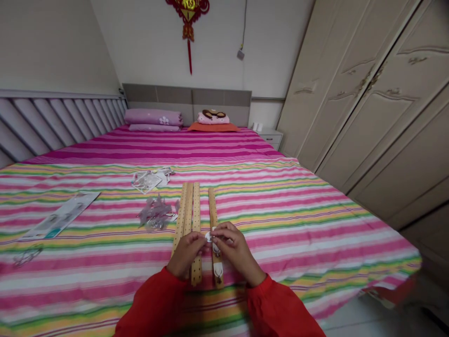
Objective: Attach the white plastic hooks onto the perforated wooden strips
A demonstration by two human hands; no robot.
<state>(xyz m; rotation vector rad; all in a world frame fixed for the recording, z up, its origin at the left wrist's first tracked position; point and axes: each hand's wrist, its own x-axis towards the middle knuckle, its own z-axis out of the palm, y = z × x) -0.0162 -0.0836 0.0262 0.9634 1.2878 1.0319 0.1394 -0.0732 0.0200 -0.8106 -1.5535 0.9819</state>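
Note:
My left hand (pixel 185 255) and my right hand (pixel 233 248) meet over the wooden strips, their fingertips pinching a small white plastic hook (pixel 209 237). Several long perforated wooden strips (pixel 196 220) lie side by side on the striped bedsheet (pixel 280 224). A separate strip (pixel 212 210) lies to their right, under my right hand. It carries another white hook (pixel 218 270) near its near end and a further white piece (pixel 216 249) just above that. My hands hide the middle of the strips.
Torn clear packaging (pixel 147 181), a crumpled clear plastic heap (pixel 154 213) and a long white card sleeve (pixel 59 216) lie left of the strips. Pillows (pixel 154 117) stand at the headboard (pixel 189 96). A cream wardrobe (pixel 365 93) stands beyond the bed's right edge.

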